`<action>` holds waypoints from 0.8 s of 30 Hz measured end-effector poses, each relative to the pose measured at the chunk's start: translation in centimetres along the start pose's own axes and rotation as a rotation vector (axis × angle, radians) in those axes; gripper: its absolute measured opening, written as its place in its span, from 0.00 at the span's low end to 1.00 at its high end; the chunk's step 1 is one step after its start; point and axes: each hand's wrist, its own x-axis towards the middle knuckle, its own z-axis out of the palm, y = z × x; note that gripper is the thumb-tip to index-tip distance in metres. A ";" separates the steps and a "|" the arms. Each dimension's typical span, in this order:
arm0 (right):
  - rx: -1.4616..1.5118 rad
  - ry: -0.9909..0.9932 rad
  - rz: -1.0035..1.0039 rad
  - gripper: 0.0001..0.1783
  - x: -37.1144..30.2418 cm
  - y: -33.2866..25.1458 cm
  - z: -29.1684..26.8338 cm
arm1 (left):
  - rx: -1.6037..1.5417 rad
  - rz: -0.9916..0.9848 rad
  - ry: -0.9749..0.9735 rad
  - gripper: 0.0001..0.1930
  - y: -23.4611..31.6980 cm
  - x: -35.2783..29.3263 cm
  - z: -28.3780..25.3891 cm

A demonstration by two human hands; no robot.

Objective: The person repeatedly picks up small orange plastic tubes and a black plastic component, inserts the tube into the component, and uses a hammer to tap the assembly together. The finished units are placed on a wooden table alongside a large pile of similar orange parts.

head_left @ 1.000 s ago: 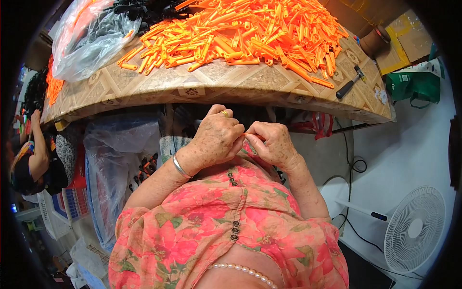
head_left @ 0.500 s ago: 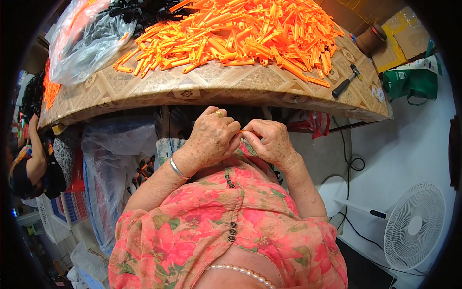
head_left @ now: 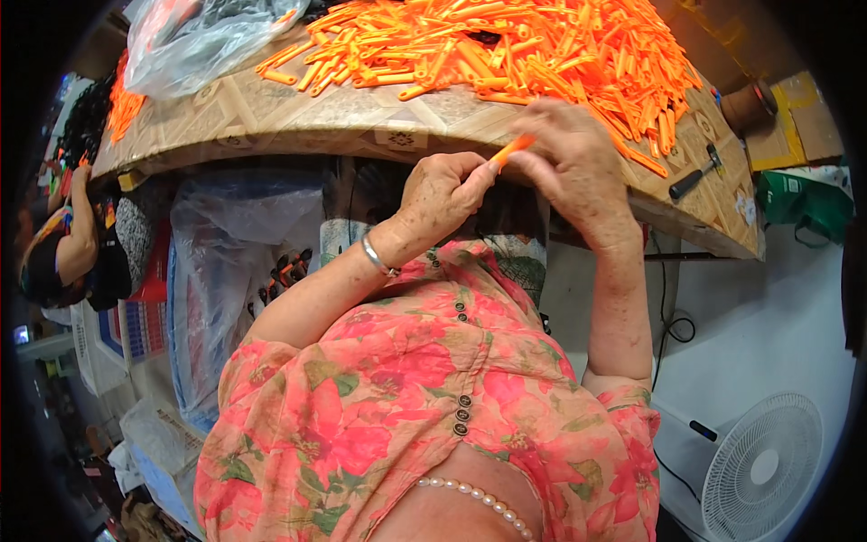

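Observation:
Both my hands are raised at the table's near edge. My left hand (head_left: pixel 442 194), with a metal bangle on its wrist, pinches the lower end of a small orange plastic piece (head_left: pixel 513 147). My right hand (head_left: pixel 578 163) grips the same piece at its upper end, fingers curled over it. Just beyond my hands a big heap of the same orange plastic pieces (head_left: pixel 506 45) covers the patterned tabletop (head_left: pixel 334 113).
A clear plastic bag (head_left: pixel 194 41) lies at the table's far left. A black-handled tool (head_left: pixel 694 179) rests near the right edge. Clear bags hang under the table (head_left: pixel 235 271). A white fan (head_left: pixel 763 465) stands on the floor at right. Another person (head_left: pixel 72 244) sits at left.
My hands have risen from my chest to the table edge, and an orange piece now shows between them. The view has tilted, so the table looks closer.

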 end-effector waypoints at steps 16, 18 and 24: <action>-0.482 -0.097 1.153 0.34 -11.4 19.1 -8.2 | -0.472 -0.460 -0.006 0.18 1.6 1.0 -2.3; -0.384 -0.009 1.166 0.35 -12.1 19.3 -8.7 | -0.469 -0.504 -0.004 0.18 2.1 1.0 -2.3; 0.550 0.506 1.002 0.28 -11.8 10.2 -5.8 | -0.475 -0.556 0.037 0.17 2.2 1.1 -2.5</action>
